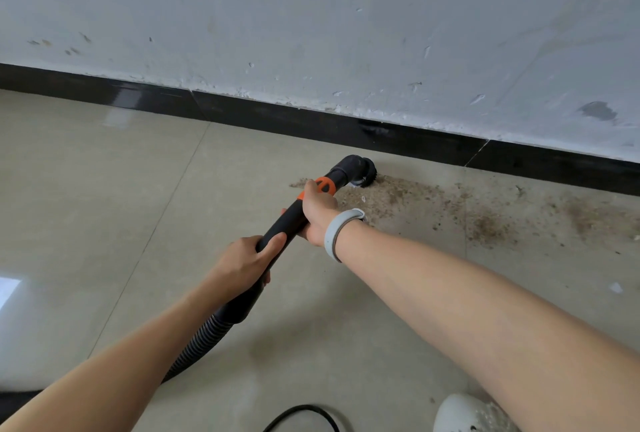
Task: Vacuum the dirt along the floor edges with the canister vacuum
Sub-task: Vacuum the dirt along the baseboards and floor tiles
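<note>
Brown dirt [433, 203] lies along the beige tiled floor's [104, 189] black-skirted edge; both hands, left [242, 263] and right [318, 213], grip the black plastic vacuum wand [287, 220], round brush head [367, 171] touching the dirt.

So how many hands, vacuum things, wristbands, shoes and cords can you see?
Hands: 2, left hand and right hand
Vacuum wands: 1, vacuum wand, both hands gripping it
Wristbands: 1, wristband
Shoes: 1, white shoe
Cords: 1, black cord
Total: 6
</note>
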Tool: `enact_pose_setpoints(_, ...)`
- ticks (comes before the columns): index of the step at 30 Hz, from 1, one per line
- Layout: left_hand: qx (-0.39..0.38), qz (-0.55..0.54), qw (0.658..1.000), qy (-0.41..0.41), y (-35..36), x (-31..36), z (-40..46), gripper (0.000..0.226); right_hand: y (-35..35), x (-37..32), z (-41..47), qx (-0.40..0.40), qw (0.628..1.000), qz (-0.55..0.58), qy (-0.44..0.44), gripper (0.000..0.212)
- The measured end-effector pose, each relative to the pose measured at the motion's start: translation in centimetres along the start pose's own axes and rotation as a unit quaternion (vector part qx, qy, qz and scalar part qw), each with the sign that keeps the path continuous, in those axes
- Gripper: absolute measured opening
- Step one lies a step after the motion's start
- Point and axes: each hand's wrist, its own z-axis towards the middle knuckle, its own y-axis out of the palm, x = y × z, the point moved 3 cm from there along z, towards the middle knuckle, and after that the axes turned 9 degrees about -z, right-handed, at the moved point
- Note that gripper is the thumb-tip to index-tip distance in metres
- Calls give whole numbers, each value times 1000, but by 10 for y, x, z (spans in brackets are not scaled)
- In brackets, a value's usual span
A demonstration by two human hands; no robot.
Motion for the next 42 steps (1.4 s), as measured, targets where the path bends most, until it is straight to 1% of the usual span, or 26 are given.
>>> enact_pose_setpoints(3,-9,13,1000,11,9,9,2,49,-14,1,-2,9,1000,13,-5,47)
enact_pose_setpoints(6,-16,28,999,29,17,19,6,48,-30,-1,-3,16,1000,26,-2,42)
enact_pose_setpoints(9,-35,16,999,35,28,28,11,48,-48,-5,-4,25,999,39,-5,45)
enact_pose_setpoints(14,-62,41,995,63,52,50,18,48,-83,-7,-2,66,996,52,5,41)
enact_pose_setpoints(17,-88,60,991,79,65,63,21,46,-105,-5,-2,94,993,65,14,44)
enact_pose_setpoints(21,-110,83,985,101,77,78,23,46,-130,-7,-3,104,989,99,19,33)
enact_pose_setpoints(24,-106,83,985,111,78,84,22,45,-134,-9,-6,105,988,116,13,33)
enact_pose_setpoints(28,-57,69,991,99,68,76,11,45,-112,-10,-8,93,991,95,-4,46)
enact_pose_setpoints(32,2,13,998,54,40,53,-1,45,-67,-17,-17,27,996,90,-11,34)
enact_pose_setpoints(37,56,-19,998,-1,-3,10,-22,45,4,-9,-28,-36,999,24,2,30)
enact_pose_setpoints(40,91,-32,995,-33,-22,-19,-37,46,43,6,-29,-60,998,-23,11,25)
enact_pose_setpoints(42,117,-39,991,-52,-33,-36,-48,47,69,17,-31,-70,996,-55,9,25)
